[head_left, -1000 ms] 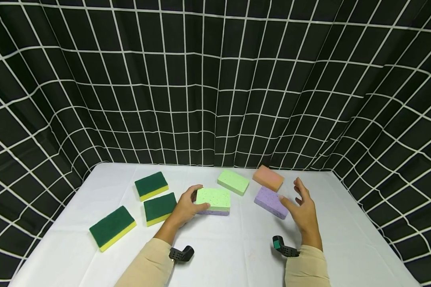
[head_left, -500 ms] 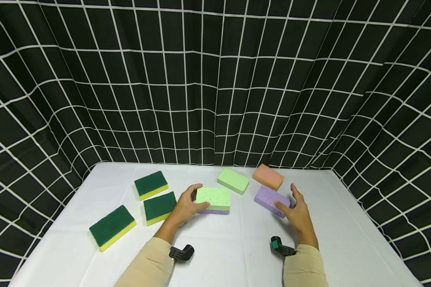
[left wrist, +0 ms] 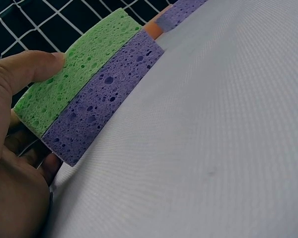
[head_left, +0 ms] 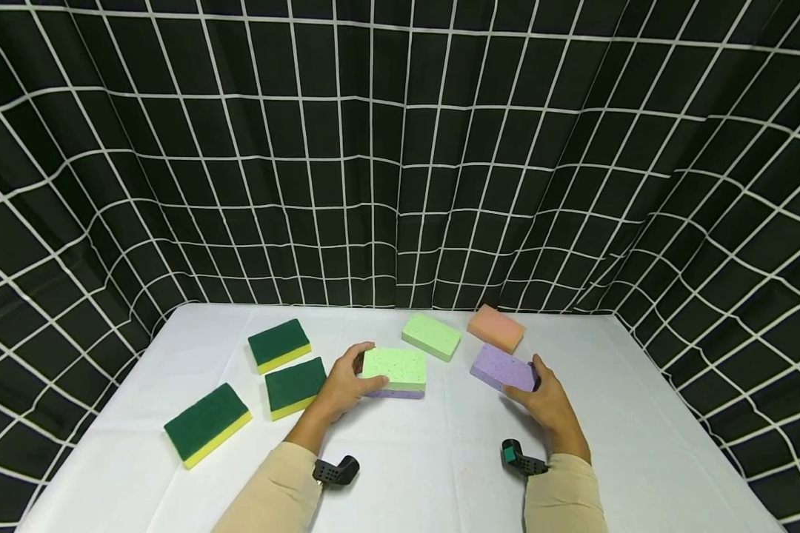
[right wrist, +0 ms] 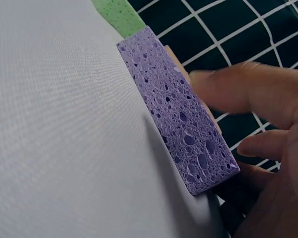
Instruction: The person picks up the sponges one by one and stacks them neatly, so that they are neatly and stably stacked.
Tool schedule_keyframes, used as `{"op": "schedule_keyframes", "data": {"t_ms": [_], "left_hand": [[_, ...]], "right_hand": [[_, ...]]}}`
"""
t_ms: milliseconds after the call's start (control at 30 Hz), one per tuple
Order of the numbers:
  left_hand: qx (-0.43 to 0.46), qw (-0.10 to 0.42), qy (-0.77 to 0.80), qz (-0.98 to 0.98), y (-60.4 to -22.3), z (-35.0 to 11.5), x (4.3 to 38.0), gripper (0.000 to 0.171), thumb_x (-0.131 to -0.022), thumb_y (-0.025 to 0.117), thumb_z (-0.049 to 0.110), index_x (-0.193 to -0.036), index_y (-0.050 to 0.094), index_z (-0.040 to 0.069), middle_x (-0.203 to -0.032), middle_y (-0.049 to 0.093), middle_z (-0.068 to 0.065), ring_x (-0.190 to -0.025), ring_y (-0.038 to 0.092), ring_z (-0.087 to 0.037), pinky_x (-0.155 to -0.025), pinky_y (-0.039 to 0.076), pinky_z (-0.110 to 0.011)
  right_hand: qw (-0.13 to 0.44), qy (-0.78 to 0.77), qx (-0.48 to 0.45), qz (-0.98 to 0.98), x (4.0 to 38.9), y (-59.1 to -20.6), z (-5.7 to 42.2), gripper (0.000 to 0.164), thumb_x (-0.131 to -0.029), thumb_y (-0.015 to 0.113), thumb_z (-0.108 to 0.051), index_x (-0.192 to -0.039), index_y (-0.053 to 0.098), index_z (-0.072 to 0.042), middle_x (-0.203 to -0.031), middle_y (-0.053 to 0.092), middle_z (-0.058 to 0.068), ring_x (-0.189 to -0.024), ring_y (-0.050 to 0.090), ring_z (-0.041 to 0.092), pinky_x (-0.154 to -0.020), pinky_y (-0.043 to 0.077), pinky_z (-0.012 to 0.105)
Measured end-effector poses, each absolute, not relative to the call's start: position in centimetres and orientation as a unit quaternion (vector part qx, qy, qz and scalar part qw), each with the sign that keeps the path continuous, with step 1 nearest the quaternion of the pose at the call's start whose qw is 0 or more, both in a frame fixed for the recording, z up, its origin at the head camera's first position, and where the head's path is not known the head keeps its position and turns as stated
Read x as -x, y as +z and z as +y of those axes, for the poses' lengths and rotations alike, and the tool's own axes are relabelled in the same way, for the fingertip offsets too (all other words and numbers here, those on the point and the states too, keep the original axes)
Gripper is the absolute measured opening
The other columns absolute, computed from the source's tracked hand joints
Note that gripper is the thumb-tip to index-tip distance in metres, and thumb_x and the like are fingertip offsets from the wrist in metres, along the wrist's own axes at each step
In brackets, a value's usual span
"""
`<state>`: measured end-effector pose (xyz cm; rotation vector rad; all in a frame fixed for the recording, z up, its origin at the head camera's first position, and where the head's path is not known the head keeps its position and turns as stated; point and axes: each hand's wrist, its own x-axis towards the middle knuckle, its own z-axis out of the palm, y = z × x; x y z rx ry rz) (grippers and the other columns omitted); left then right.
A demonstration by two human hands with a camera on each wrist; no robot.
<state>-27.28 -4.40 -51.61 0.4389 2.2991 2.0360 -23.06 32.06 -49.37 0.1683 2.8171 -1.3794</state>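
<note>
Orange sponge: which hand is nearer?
Right: the right hand is at the single purple sponge, in front and right of the orange sponge; the left hand is farther off, leftward, at the stacked sponges.

Behind the left hand (head_left: 347,383), a plain light-beige cloth sleeve (head_left: 275,490) shows soft creases; a matching light-beige cloth sleeve (head_left: 565,494) lies behind the right hand (head_left: 548,403). Toward the left hand's thumb side juts a black, bent, small-dotted wrist camera (head_left: 336,471). A similar black, bent wrist camera (head_left: 528,464) by the right hand carries a teal square patch (head_left: 510,454) near its tip.
</note>
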Motion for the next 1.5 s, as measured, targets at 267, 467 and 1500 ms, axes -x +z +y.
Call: {"op": "schedule_keyframes", "data": {"t_ms": [267,467,1500], "left_hand": [[-0.139,0.019,0.657,0.741,-51.6,-4.4,27.2,0.072,-0.076,0.079,0.003,-0.138,0.043,-0.005,-0.122,0.056,-0.015,-0.109,0.054,-0.028,-0.092,0.046,-0.04],[-0.137,0.019,0.654,0.744,-51.5,-4.3,27.1,0.072,-0.077,0.079,0.004,-0.138,0.043,-0.005,-0.122,0.056,-0.014,-0.11,0.053,-0.028,-0.096,0.042,-0.042],[-0.138,0.02,0.648,0.749,-51.4,-4.4,27.1,0.072,-0.077,0.079,0.005,-0.139,0.043,-0.005,-0.123,0.056,-0.015,-0.112,0.052,-0.028,-0.097,0.041,-0.044]], "right_hand": [[-0.005,-0.392,-0.051,0.918,23.0,-49.5,32.1,0.093,-0.081,0.072,-0.01,-0.146,0.011,0.016,-0.145,0.019,0.04,-0.134,0.02,0.052,-0.11,0.015,0.057],[-0.008,-0.393,-0.067,0.917,22.9,-49.1,32.3,0.089,-0.083,0.072,-0.014,-0.148,0.016,0.012,-0.146,0.022,0.037,-0.135,0.021,0.05,-0.11,0.016,0.056],[-0.218,-0.459,-0.016,0.861,20.2,-42.9,31.9,0.079,-0.08,0.076,-0.007,-0.147,0.036,0.001,-0.14,0.047,0.016,-0.114,0.046,0.025,-0.086,0.039,0.019]]}}
